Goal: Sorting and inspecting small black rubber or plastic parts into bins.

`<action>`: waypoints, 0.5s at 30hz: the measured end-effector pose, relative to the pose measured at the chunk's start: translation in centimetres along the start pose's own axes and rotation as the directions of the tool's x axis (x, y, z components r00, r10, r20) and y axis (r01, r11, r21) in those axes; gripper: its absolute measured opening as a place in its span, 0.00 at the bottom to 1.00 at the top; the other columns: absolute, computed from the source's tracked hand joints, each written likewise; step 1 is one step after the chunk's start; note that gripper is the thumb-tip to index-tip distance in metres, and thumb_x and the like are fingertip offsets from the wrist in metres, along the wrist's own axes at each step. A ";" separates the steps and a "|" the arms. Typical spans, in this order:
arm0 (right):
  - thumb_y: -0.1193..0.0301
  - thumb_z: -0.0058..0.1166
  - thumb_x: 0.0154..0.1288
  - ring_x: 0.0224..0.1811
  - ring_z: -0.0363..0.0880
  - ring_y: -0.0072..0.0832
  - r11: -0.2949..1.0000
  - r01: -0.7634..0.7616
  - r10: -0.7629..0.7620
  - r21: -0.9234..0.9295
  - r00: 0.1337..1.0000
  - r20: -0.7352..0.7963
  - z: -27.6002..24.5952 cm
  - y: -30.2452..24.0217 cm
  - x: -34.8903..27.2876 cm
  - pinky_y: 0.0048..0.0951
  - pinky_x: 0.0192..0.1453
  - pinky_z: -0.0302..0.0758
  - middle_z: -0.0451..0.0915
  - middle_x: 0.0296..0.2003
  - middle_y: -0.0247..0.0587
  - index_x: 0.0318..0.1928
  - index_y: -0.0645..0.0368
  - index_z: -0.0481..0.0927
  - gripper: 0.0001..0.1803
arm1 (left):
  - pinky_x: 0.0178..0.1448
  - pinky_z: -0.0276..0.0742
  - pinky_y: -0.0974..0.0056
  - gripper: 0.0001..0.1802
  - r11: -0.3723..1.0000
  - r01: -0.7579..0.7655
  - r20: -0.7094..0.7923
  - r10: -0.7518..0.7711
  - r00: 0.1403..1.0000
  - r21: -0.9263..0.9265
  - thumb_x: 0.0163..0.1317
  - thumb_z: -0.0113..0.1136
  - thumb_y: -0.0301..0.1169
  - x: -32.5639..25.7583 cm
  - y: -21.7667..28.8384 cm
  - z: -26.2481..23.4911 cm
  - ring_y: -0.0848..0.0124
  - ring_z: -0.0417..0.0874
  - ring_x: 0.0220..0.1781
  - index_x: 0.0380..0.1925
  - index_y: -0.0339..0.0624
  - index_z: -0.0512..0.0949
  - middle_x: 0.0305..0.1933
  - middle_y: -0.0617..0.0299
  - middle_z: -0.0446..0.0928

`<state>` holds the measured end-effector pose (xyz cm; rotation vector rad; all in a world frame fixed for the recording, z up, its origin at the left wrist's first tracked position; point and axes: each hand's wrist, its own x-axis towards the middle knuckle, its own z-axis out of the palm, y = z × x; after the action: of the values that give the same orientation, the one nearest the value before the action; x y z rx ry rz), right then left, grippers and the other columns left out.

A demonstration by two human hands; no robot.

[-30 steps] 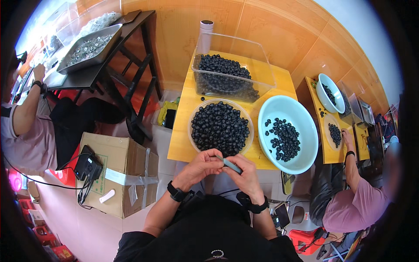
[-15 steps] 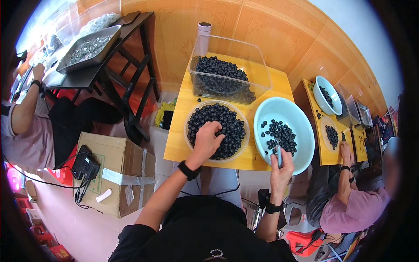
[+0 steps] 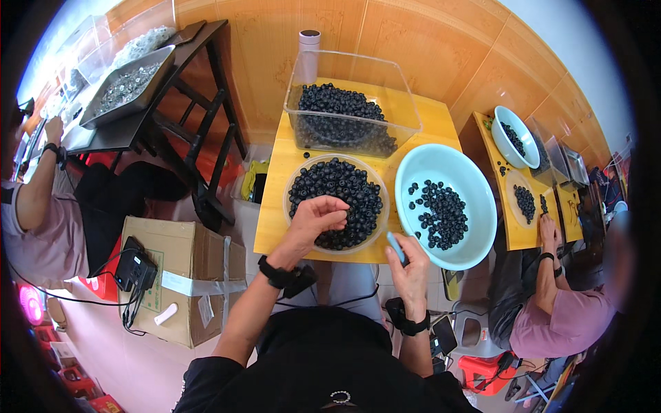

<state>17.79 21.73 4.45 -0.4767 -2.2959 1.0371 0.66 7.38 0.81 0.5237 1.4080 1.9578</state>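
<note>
My left hand [image 3: 315, 224] hovers over a shallow round clear tray [image 3: 288, 195] heaped with small round black pieces [image 3: 339, 180]. Its thumb and fingers are pinched together; what lies between them, if anything, is hidden. In my right hand [image 3: 412, 274] is a slim tool with a light blue handle [image 3: 395, 248], whose tip I cannot make out. That hand is by the table's front edge, between the tray and a light blue basin [image 3: 485, 227]. A looser pile of black pieces [image 3: 443, 215] lies in the basin.
A clear rectangular tub [image 3: 406, 131] with more black pieces stands behind the tray on the yellow table [image 3: 272, 227]. A pink bottle [image 3: 309, 58] is behind it. A cardboard box [image 3: 175, 275] sits on the floor at left. People work at both sides.
My right hand has drawn back from over the basin toward the tray, with the tool in it. My left hand has lifted slightly off the pile, fingers pinched.
</note>
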 end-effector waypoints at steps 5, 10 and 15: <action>0.74 0.56 0.59 0.20 0.70 0.29 0.992 0.089 -0.103 0.092 0.982 0.158 1.7 -1.4 0.3 0.27 0.23 0.64 0.74 0.25 0.41 0.43 0.62 0.80 0.11 | 0.44 0.82 0.71 0.09 0.851 0.211 0.144 -0.161 0.976 -0.480 0.61 0.57 0.22 -2.8 0.4 -0.5 0.74 0.82 0.38 0.42 0.37 0.76 0.38 0.61 0.79; 0.73 0.57 0.58 0.20 0.73 0.34 0.977 0.195 -0.210 0.086 0.951 0.227 3.0 -2.9 0.9 0.31 0.23 0.68 0.75 0.25 0.43 0.42 0.60 0.80 0.11 | 0.44 0.82 0.70 0.09 0.766 0.232 0.211 -0.128 0.969 -0.600 0.60 0.58 0.23 -3.7 0.0 -0.3 0.72 0.82 0.38 0.41 0.38 0.75 0.40 0.58 0.79; 0.72 0.57 0.58 0.19 0.74 0.35 0.972 0.220 -0.233 0.082 0.950 0.208 3.2 -3.1 1.1 0.31 0.22 0.68 0.76 0.24 0.42 0.42 0.60 0.80 0.11 | 0.45 0.82 0.71 0.08 0.760 0.216 0.226 -0.093 0.970 -0.613 0.62 0.56 0.22 -4.0 -0.1 -0.5 0.73 0.82 0.38 0.41 0.36 0.75 0.38 0.58 0.78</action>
<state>14.72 18.52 5.54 -0.0738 -2.4321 1.0811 3.18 4.21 0.74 0.2427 0.5765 2.0300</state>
